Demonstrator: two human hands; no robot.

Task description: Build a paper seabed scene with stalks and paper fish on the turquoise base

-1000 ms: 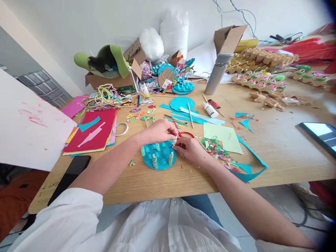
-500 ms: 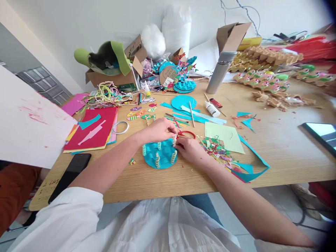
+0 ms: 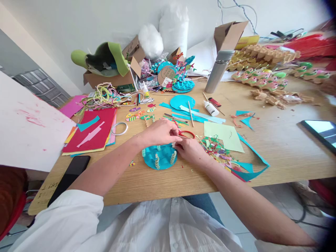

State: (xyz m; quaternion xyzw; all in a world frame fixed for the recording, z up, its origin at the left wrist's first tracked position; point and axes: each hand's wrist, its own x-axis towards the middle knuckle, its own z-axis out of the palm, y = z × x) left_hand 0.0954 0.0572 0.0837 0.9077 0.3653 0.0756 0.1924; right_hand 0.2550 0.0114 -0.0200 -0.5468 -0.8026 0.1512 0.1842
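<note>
A round blue paper base (image 3: pixel 164 161) lies near the table's front edge, with several pale twisted paper stems (image 3: pixel 156 161) standing on it. Over its back right part, my left hand (image 3: pixel 165 132) has its thumb and fingers pressed together. Just to the right, my right hand (image 3: pixel 187 147) is closed too, its fingertips meeting those of the left at a pale stem mostly hidden between them. Red-handled scissors (image 3: pixel 187 133) lie right behind my right hand. Small paper fish (image 3: pixel 134 109) are scattered behind the base.
Paper scraps (image 3: pixel 215 150) and a green sheet (image 3: pixel 223 135) lie right. Behind are a blue disc (image 3: pixel 182 102), glue bottle (image 3: pixel 211 108) and grey flask (image 3: pixel 219 71). At left are red paper (image 3: pixel 91 129), a white tape ring (image 3: pixel 119 128) and a phone (image 3: pixel 69 178).
My left hand's fingers have shifted slightly over the stem, covering more of it. The view has tilted a little. My right hand stays at the same spot.
</note>
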